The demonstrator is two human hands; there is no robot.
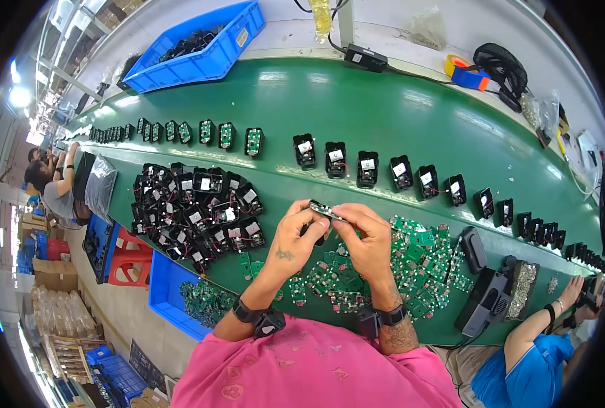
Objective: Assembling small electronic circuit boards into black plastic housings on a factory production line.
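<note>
Close above the green bench, my left hand (292,239) is closed around a small black plastic housing (321,208), tilted so its open side faces up and away. My right hand (369,238) pinches at the housing's right end, thumb and forefinger pressed together; a pale edge shows there, but I cannot make out whether it is a separate part. Beneath and to the right of my hands lie loose green circuit boards (421,262). To the left is a heap of black housings (194,207) with white parts and thin wires inside.
A row of black housings (367,170) runs along the bench, some holding green boards (253,141). A blue bin (194,51) stands at the back left; another blue bin (170,296) with boards sits left of me. At right are a grey-black device (482,306) and a co-worker's arm (540,326).
</note>
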